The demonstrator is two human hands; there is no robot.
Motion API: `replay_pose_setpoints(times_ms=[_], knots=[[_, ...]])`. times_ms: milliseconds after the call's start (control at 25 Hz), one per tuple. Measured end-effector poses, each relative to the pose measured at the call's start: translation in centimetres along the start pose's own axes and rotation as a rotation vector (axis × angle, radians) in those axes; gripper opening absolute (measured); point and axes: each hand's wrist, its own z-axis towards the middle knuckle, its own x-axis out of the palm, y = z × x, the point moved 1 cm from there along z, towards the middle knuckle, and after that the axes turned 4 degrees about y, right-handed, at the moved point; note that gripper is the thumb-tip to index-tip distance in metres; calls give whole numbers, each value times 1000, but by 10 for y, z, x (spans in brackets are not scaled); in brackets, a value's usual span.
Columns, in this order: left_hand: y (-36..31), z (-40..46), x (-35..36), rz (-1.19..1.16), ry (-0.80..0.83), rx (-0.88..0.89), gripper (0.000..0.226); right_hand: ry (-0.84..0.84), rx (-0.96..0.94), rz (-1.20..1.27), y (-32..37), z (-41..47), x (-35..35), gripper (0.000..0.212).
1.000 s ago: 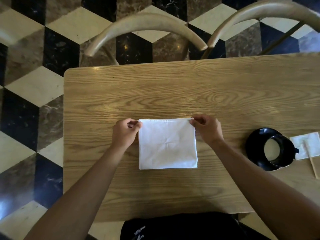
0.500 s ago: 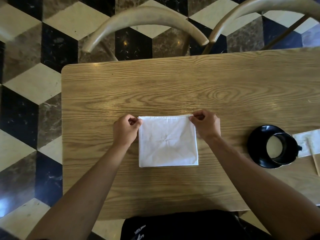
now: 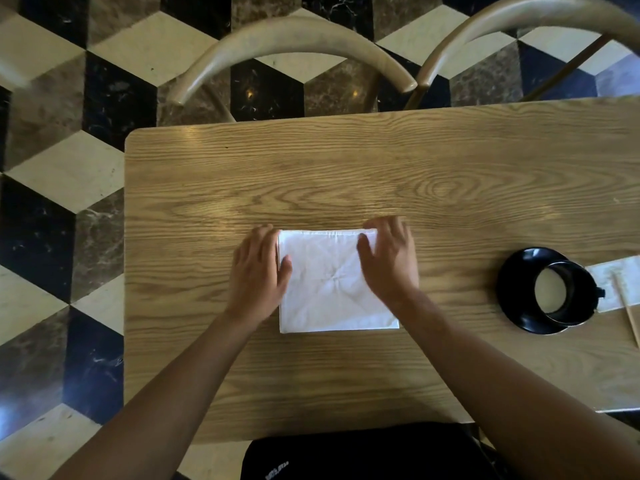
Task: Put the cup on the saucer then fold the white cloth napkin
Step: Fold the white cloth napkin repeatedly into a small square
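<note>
Cube-patterned floor tiles surround the table (image 3: pixel 346 161). Left hand (image 3: pixel 258 271) lies flat beside the napkin (image 3: pixel 329 292), its thumb resting on the cloth; right hand (image 3: pixel 389 259) lies flat on the napkin's right part, fingers straight. Small white lettering on the dark clothing at the bottom edge is unreadable. Cup (image 3: pixel 568 294) sits on the saucer (image 3: pixel 512 289); paper and a stick are cut off at right.

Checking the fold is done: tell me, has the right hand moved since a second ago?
Yes. The right hand let go of the napkin's far right corner and now lies flat on it.
</note>
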Motion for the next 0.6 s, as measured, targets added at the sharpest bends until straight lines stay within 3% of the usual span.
replay_pose_setpoints(times_ms=[120, 240, 480, 600], knots=[[-5, -11, 7, 87, 128, 117, 61, 187, -189, -3, 32, -20, 31, 36], [-2, -10, 12, 152, 187, 164, 68, 362, -263, -20, 58, -36, 61, 57], [18, -1, 29, 297, 94, 266, 72, 355, -294, -40, 79, -26, 101, 73], [22, 1, 37, 325, 127, 256, 77, 342, -256, -27, 72, -22, 112, 73]])
